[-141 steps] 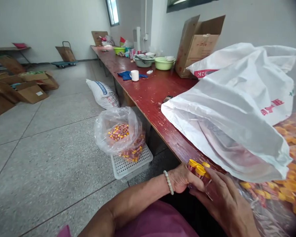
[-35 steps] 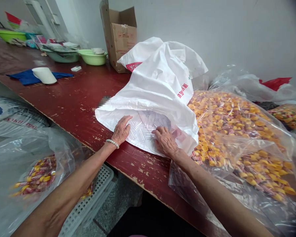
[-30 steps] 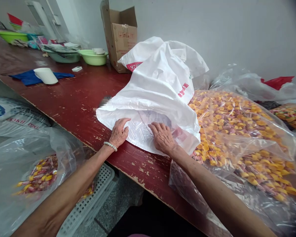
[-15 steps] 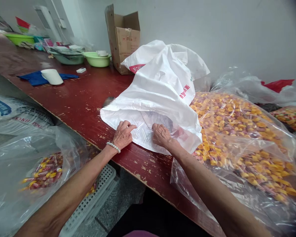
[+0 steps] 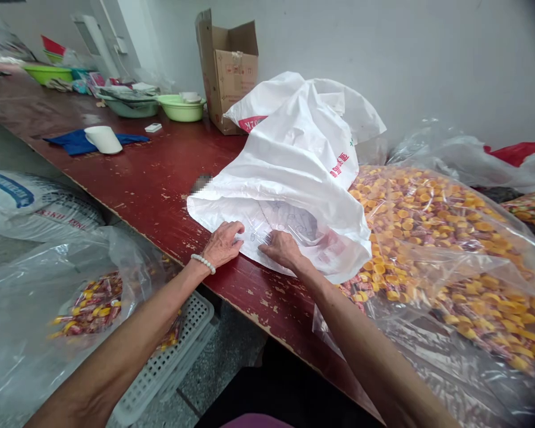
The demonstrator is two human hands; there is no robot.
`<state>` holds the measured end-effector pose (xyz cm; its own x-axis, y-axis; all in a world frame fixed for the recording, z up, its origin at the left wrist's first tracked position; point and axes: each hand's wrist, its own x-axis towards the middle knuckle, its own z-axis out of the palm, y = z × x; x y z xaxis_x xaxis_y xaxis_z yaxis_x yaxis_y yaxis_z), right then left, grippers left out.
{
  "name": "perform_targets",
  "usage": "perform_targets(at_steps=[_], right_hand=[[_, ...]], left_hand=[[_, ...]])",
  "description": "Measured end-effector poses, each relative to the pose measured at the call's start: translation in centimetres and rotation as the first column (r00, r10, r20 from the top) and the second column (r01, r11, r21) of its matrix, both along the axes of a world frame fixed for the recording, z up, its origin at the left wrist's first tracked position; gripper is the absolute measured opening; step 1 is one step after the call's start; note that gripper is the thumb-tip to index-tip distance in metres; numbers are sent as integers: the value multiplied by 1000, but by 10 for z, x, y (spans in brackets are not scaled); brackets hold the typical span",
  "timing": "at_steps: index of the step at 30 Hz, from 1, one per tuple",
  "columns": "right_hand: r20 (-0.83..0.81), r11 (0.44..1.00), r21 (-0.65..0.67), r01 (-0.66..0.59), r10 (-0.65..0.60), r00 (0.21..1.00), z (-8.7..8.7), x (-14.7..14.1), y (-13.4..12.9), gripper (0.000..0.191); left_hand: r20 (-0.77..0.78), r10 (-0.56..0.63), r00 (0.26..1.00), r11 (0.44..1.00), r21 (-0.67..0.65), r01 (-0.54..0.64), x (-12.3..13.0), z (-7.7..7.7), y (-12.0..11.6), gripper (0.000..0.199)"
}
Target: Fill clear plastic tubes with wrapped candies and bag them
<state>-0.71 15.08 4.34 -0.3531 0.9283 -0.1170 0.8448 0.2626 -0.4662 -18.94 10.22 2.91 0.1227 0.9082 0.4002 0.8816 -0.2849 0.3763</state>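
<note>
A white woven sack [image 5: 289, 154] lies on the red table, its mouth open towards me. Small clear plastic tubes [image 5: 261, 229] lie on the lower lip of the sack's mouth. My left hand [image 5: 225, 242], with a beaded bracelet at the wrist, rests at the left of the lip, fingers curled; what they hold, if anything, is too small to tell. My right hand [image 5: 282, 246] is bent over the tubes, its fingertips drawn together near them; whether a tube is pinched there is hidden.
Large clear bags of yellow-capped pieces [image 5: 410, 202] stand at the right. Another clear bag [image 5: 35, 279] and white crates [image 5: 182, 333] sit lower left. Further back are a cardboard box [image 5: 236, 77], green basin [image 5: 181, 110], blue cloth [image 5: 69, 142] and white cup [image 5: 104, 140].
My right hand has moved left and slightly down, closer to my left hand. The tubes between the hands lie differently. The whole view has shifted slightly.
</note>
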Motion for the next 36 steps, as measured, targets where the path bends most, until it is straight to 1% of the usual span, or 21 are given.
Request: perform_targets(at_steps=[1, 3, 5, 6, 8, 10, 11, 12, 13, 14, 16, 18, 19, 20, 22, 25, 27, 30, 32, 34, 36], right_hand=[[-53, 1000, -3, -9, 9, 999, -1, 2, -1, 24], [-279, 999, -44, -26, 13, 960, -4, 8, -6, 26], [-567, 991, -124, -59, -22, 824, -8, 13, -14, 31], [-670, 983, -164, -83, -49, 740, -9, 15, -19, 34], [-764, 970, -211, -124, -85, 640, -11, 19, -29, 38], [-787, 962, -222, -156, -83, 612, -11, 21, -38, 39], [-789, 960, -221, -171, -73, 611, -10, 21, -41, 39], [-790, 958, -219, -185, -63, 609, -9, 22, -43, 39], [-792, 956, -219, -197, -56, 608, -8, 23, -45, 38], [-792, 954, -221, -203, -54, 608, -7, 24, -46, 37], [-791, 951, -236, -200, -69, 608, -6, 26, -46, 34], [-794, 951, -246, -187, -87, 601, -7, 28, -46, 31], [-799, 954, -243, -176, -93, 594, -8, 28, -46, 29], [-803, 958, -234, -163, -96, 589, -10, 29, -45, 27], [-802, 969, -215, -121, -104, 589, -14, 29, -43, 23], [-798, 980, -196, -28, -143, 586, -19, 31, -39, 23], [-810, 977, -214, 10, -183, 558, -19, 34, -36, 32], [-811, 951, -310, 2, -266, 522, -15, 37, -36, 52], [-802, 931, -365, -11, -308, 512, -12, 39, -37, 52], [-813, 925, -378, -29, -317, 489, -12, 41, -39, 42], [-839, 917, -396, -44, -342, 422, -14, 44, -39, 35]], left_hand=[[103, 8, 995, 1000, -20, -6, 1, -1, -3, 23], [311, 29, 950, 997, -73, -7, 4, -1, -10, 34], [493, 28, 870, 989, -138, 47, 10, -1, -17, 43], [583, 16, 812, 980, -171, 103, 14, 0, -20, 45], [764, 0, 645, 946, -209, 248, 23, 1, -25, 48], [885, 17, 465, 909, -207, 361, 31, 2, -28, 49], [912, 29, 410, 905, -198, 377, 34, 2, -29, 47], [922, 34, 386, 908, -190, 373, 36, 1, -29, 42], [919, 33, 394, 916, -186, 355, 38, 1, -29, 38], [903, 30, 428, 927, -185, 325, 39, 0, -29, 33], [826, 39, 563, 955, -197, 223, 38, -2, -27, 27], [675, 79, 733, 979, -191, 70, 36, -5, -27, 25], [588, 110, 801, 986, -169, -11, 34, -7, -28, 24], [507, 140, 850, 987, -136, -82, 32, -8, -30, 22], [374, 179, 910, 984, -68, -166, 27, -11, -36, 17], [184, 186, 965, 982, -36, -183, 18, -12, -47, 9], [53, 162, 985, 986, -59, -159, 13, -11, -53, 7], [-69, 111, 991, 986, -118, -119, 8, -3, -52, 26], [-67, 121, 990, 981, -145, -130, 5, 6, -45, 32], [4, 234, 972, 959, -167, -230, 3, 18, -31, 28], [79, 378, 922, 911, -211, -355, 2, 27, -12, 22]])
